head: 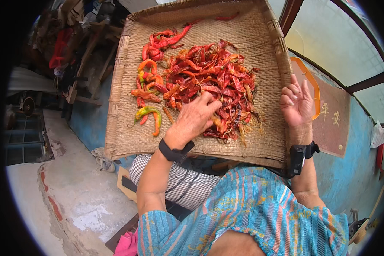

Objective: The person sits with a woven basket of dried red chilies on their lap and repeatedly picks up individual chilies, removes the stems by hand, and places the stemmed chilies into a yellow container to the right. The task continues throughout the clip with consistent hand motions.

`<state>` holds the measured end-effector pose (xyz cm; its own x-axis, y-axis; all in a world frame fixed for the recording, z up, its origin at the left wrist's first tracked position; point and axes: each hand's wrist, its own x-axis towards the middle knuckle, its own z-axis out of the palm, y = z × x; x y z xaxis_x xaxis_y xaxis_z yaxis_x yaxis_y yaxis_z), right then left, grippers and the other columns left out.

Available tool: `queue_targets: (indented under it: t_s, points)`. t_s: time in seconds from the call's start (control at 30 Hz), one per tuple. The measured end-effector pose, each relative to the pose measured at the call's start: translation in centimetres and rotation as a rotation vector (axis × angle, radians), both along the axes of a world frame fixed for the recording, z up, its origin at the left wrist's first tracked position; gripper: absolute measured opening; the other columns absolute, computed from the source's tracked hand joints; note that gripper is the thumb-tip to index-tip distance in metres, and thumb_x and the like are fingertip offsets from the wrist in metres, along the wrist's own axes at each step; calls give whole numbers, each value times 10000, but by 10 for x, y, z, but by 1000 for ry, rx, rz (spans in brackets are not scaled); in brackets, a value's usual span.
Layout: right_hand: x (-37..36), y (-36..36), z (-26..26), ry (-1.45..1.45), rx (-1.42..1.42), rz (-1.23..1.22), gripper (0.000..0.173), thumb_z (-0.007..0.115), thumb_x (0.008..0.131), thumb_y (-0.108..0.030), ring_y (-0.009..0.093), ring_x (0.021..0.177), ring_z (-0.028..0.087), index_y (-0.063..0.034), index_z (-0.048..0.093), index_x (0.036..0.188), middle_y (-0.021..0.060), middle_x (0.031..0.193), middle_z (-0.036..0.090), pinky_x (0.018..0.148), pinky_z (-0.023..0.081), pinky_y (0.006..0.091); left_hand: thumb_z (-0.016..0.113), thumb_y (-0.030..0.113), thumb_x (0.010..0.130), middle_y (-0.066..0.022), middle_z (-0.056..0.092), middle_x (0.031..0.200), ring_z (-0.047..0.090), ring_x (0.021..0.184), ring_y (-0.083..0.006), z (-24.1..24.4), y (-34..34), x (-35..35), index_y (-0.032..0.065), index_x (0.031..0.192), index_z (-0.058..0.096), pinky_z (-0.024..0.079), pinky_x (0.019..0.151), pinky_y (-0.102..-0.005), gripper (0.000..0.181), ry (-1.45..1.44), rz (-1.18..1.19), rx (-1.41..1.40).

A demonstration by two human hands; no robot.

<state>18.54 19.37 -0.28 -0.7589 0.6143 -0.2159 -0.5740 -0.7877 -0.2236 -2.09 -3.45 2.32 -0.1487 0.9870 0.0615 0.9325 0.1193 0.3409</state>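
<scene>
A shallow woven tray with a bound rim is in front of me, tilted. On its middle and right lies a heap of dried red chili peppers. My left hand reaches palm down into the near side of this heap, fingers bent among the peppers. Whether it grips one is hidden. At the tray's right rim, my right hand is turned palm up, fingers partly curled, with nothing in it. Plumper red peppers lie at the upper left of the tray, and a green-and-orange pepper rests at the lower left.
An orange-rimmed tray stands behind my right hand, near a reddish mat bearing writing. Windows are at upper right. Wooden frames and clutter stand at left. A checkered cloth lies under the woven tray's near edge.
</scene>
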Motion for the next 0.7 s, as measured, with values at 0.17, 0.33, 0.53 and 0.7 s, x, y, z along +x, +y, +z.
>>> queue_targets:
  t_s: [0.17,0.33,0.53,0.7]
  points:
    - [-20,-33,6,-219,227,92,253,545,999,-315,50,582,409,-67,592,1023,-59,673,461,495,352,205,721,55,782,-106,571,954,646,830,-286,-8,13,-28,34,920,598,552,708,-401,186,-63,212,238]
    - [-33,-64,16,-352,371,194,163,579,975,-222,44,568,434,-68,622,1012,-45,672,492,479,357,201,706,175,854,-122,547,801,570,724,-257,2,9,-49,-25,851,589,457,661,-373,231,-328,513,450]
    - [-51,-83,20,-443,785,279,185,590,974,-218,17,570,447,-46,652,1003,-50,684,524,487,363,177,682,209,920,-9,673,911,608,779,-74,12,-2,-57,-1,1026,653,505,693,-242,237,-886,682,400]
    - [-69,-99,20,-539,1060,232,247,591,978,-227,11,583,437,-20,633,1106,-60,722,529,507,361,166,633,123,933,-16,671,995,629,863,-78,12,5,-40,16,1076,633,533,777,-236,178,-1279,441,446]
